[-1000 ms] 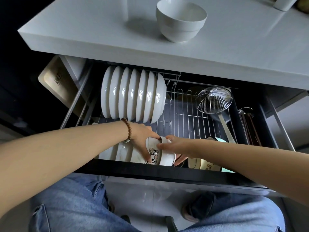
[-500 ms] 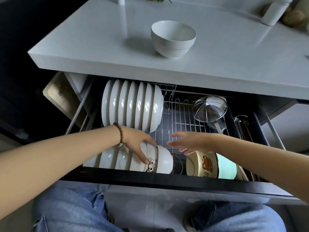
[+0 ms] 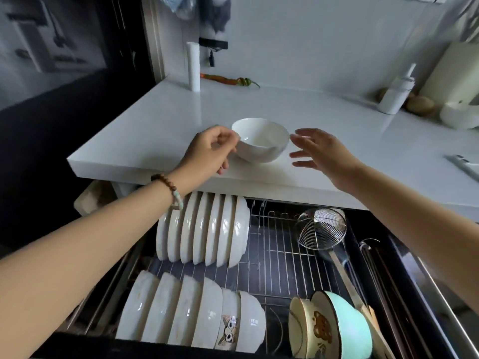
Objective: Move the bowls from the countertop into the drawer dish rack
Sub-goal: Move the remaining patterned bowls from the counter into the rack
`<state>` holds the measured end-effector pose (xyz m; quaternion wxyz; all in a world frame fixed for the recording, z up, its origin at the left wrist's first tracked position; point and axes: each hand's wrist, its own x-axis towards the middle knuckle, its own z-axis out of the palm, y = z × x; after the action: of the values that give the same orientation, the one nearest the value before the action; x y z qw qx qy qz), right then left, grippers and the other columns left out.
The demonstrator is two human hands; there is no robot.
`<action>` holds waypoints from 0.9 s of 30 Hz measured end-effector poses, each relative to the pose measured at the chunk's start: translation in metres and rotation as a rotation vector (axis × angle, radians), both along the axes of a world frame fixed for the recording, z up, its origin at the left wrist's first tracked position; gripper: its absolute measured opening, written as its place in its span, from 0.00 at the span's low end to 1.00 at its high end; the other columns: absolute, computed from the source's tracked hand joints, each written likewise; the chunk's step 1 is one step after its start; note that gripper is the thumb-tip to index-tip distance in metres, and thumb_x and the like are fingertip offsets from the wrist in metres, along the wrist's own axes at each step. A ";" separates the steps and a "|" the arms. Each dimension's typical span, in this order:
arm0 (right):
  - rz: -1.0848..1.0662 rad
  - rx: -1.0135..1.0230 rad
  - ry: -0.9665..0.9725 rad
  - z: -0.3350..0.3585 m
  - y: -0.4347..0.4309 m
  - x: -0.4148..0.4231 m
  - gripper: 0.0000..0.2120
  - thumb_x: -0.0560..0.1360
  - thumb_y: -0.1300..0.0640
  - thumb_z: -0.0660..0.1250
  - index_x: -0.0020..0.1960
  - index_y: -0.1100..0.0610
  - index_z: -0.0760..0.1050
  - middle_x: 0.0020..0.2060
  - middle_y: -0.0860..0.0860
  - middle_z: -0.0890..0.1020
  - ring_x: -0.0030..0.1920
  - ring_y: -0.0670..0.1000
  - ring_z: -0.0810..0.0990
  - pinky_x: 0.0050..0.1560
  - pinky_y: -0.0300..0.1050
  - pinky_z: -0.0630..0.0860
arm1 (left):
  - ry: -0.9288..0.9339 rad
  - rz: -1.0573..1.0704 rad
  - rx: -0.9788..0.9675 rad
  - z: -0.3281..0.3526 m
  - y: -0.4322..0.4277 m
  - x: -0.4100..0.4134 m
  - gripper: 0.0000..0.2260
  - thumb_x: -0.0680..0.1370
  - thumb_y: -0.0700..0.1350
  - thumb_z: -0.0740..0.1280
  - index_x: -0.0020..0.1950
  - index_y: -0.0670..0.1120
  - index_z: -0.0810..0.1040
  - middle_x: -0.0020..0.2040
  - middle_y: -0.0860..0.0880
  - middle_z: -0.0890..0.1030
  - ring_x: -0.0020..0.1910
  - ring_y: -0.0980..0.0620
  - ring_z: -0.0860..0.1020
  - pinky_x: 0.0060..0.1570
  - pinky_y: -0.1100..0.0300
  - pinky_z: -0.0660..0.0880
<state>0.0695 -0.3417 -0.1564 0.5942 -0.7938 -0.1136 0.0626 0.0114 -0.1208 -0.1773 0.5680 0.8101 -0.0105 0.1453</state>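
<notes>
Head view: drawer rack (image 3: 280, 244) already holds rows of bowls; one white bowl (image 3: 261, 143) left on the countertop (image 3: 155, 130); left hand (image 3: 208, 150) curled at its rim, grip unclear; right hand (image 3: 324, 151) spread just beside.

The left hand (image 3: 207, 149) covers the bowl's (image 3: 261, 145) left rim, its grip unclear. The worktop (image 3: 155, 123) hides the rack's (image 3: 280, 244) rear; the drawer front (image 3: 108, 347) hides the front bowls' (image 3: 181, 312) lower edges.

A glossy white counter (image 3: 160, 120) stands against a pale white wall (image 3: 324, 40). Left of the counter is a dark, reflecting panel (image 3: 51, 35). Soft, cool daylight falls on the counter. At the counter's back edge lies a red chili pepper (image 3: 225, 80), and a white bottle (image 3: 396, 93) stands far right.
</notes>
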 end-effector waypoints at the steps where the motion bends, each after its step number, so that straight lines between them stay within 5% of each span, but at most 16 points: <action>1: 0.011 0.024 0.072 0.000 0.004 0.006 0.21 0.78 0.54 0.64 0.67 0.64 0.69 0.58 0.58 0.75 0.50 0.57 0.80 0.49 0.48 0.79 | 0.042 0.074 -0.062 0.005 -0.003 0.007 0.09 0.79 0.50 0.62 0.56 0.47 0.74 0.49 0.52 0.77 0.27 0.58 0.74 0.24 0.66 0.74; 4: 0.068 0.122 0.260 -0.004 0.017 0.015 0.13 0.79 0.53 0.63 0.57 0.62 0.74 0.55 0.57 0.77 0.48 0.56 0.80 0.52 0.49 0.80 | 0.310 0.079 -0.258 0.013 -0.013 0.022 0.19 0.79 0.54 0.60 0.66 0.44 0.67 0.57 0.48 0.73 0.31 0.52 0.78 0.26 0.63 0.78; 7: 0.067 0.171 0.298 -0.008 0.022 0.017 0.08 0.79 0.54 0.62 0.49 0.59 0.75 0.45 0.54 0.78 0.42 0.53 0.80 0.52 0.49 0.79 | 0.464 -0.020 -0.423 0.015 -0.020 0.028 0.20 0.81 0.52 0.58 0.69 0.44 0.64 0.57 0.43 0.73 0.37 0.46 0.80 0.37 0.56 0.81; 10: 0.090 0.142 0.254 -0.008 0.021 0.013 0.09 0.80 0.54 0.61 0.55 0.59 0.74 0.46 0.53 0.78 0.43 0.52 0.80 0.51 0.48 0.79 | 0.460 -0.051 -0.522 0.016 -0.022 0.028 0.17 0.81 0.46 0.57 0.68 0.41 0.63 0.54 0.42 0.74 0.38 0.42 0.80 0.44 0.53 0.80; 16: 0.284 0.288 0.192 0.006 -0.006 -0.021 0.19 0.77 0.46 0.61 0.66 0.49 0.69 0.59 0.55 0.78 0.52 0.56 0.81 0.54 0.48 0.79 | 0.411 -0.268 -0.606 0.023 -0.018 -0.012 0.13 0.80 0.35 0.54 0.64 0.35 0.69 0.55 0.32 0.77 0.40 0.39 0.83 0.39 0.55 0.82; 23: 0.565 0.154 0.420 -0.006 -0.056 -0.081 0.25 0.72 0.49 0.68 0.68 0.47 0.71 0.59 0.55 0.80 0.54 0.54 0.81 0.50 0.44 0.79 | 0.689 -0.710 -0.421 -0.010 -0.015 -0.071 0.16 0.79 0.37 0.60 0.67 0.46 0.67 0.56 0.37 0.81 0.52 0.38 0.81 0.46 0.57 0.79; 27: 0.549 0.005 0.563 -0.031 -0.070 -0.107 0.24 0.71 0.49 0.69 0.66 0.43 0.72 0.60 0.55 0.80 0.57 0.59 0.80 0.52 0.46 0.79 | 0.919 -0.819 -0.282 -0.046 -0.026 -0.083 0.16 0.77 0.45 0.65 0.64 0.47 0.70 0.57 0.43 0.82 0.53 0.43 0.81 0.49 0.56 0.79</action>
<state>-0.0373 -0.4115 -0.1879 0.5651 -0.6842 -0.1547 0.4342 -0.0714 -0.1466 -0.2233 0.6252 0.6375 -0.0553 -0.4469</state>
